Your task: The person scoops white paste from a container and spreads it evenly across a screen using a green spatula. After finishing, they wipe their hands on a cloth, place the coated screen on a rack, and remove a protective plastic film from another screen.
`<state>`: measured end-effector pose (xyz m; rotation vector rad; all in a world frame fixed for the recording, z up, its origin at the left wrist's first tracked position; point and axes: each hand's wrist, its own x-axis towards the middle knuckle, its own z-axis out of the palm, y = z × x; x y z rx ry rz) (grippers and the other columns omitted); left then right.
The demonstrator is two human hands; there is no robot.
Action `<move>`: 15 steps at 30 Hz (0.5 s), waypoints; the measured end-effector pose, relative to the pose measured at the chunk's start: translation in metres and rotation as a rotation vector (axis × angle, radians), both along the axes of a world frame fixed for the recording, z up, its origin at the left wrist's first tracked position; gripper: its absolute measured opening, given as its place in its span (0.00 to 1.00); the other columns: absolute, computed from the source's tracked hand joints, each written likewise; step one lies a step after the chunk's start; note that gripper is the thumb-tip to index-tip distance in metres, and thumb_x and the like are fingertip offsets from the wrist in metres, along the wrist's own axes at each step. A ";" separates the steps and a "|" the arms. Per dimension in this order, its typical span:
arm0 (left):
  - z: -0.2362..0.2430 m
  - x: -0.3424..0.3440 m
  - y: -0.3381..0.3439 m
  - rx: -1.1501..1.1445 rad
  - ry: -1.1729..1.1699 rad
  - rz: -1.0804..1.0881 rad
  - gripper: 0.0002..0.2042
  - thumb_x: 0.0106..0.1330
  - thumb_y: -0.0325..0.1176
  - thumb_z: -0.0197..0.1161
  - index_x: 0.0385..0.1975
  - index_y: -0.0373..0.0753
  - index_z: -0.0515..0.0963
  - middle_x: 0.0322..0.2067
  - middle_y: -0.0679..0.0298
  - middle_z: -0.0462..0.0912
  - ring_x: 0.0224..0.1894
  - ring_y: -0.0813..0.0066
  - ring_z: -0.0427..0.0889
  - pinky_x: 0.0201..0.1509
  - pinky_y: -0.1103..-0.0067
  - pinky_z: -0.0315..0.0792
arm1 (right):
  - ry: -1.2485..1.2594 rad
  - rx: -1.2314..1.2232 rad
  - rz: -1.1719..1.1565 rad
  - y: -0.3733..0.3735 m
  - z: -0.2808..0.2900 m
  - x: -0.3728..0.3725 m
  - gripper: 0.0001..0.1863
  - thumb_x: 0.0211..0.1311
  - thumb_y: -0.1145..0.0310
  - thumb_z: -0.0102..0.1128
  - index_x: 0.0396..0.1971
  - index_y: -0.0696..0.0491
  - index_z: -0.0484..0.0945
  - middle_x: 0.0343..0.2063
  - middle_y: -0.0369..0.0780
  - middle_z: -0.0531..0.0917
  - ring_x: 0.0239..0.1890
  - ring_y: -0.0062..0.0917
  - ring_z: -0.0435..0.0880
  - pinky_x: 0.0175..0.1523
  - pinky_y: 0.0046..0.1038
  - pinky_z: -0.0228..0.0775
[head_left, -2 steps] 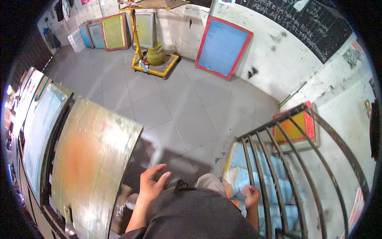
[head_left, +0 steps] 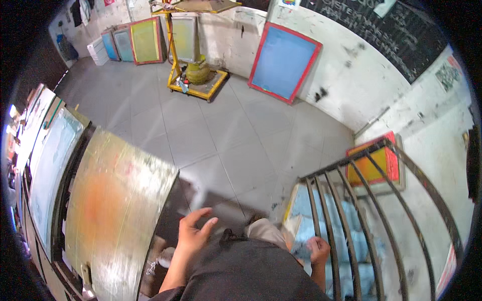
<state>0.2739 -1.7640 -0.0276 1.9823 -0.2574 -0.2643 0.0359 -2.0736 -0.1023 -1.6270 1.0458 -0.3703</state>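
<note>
My left hand hangs in the air with its fingers spread and nothing in it, just right of a long printing table with a yellowed, orange-stained top. My right hand is curled low at my right side, beside a screen frame with blue mesh and a pale rim that stands behind black railing bars. Whether that hand grips the frame is not clear. My dark shirt fills the lower middle.
A grey tiled floor spreads ahead. A red-framed blue screen leans on the far white wall. A yellow cart and more framed screens stand at the back. A red-framed orange screen leans at the right.
My left hand has shifted slightly and its fingers have spread a little more. The view has barely moved.
</note>
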 end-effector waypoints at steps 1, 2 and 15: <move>0.005 0.021 -0.017 0.032 0.079 0.018 0.14 0.50 0.31 0.67 0.36 0.33 0.77 0.34 0.56 0.80 0.38 0.68 0.79 0.44 0.77 0.71 | 0.023 -0.005 -0.038 -0.018 -0.012 0.014 0.08 0.53 0.70 0.58 0.27 0.60 0.75 0.22 0.38 0.79 0.22 0.20 0.76 0.28 0.20 0.69; -0.022 0.039 -0.027 -0.046 0.013 -0.004 0.14 0.51 0.31 0.66 0.36 0.33 0.77 0.35 0.56 0.80 0.39 0.68 0.79 0.44 0.77 0.71 | 0.011 -0.005 -0.058 -0.038 -0.022 0.029 0.08 0.53 0.70 0.58 0.27 0.60 0.75 0.21 0.38 0.79 0.22 0.19 0.76 0.28 0.20 0.69; -0.016 0.261 -0.107 0.214 0.047 0.328 0.17 0.51 0.32 0.66 0.41 0.34 0.75 0.37 0.55 0.79 0.40 0.66 0.79 0.44 0.76 0.70 | -0.087 -0.253 0.411 -0.231 0.011 0.489 0.09 0.56 0.71 0.55 0.31 0.62 0.76 0.24 0.39 0.80 0.26 0.20 0.78 0.33 0.21 0.70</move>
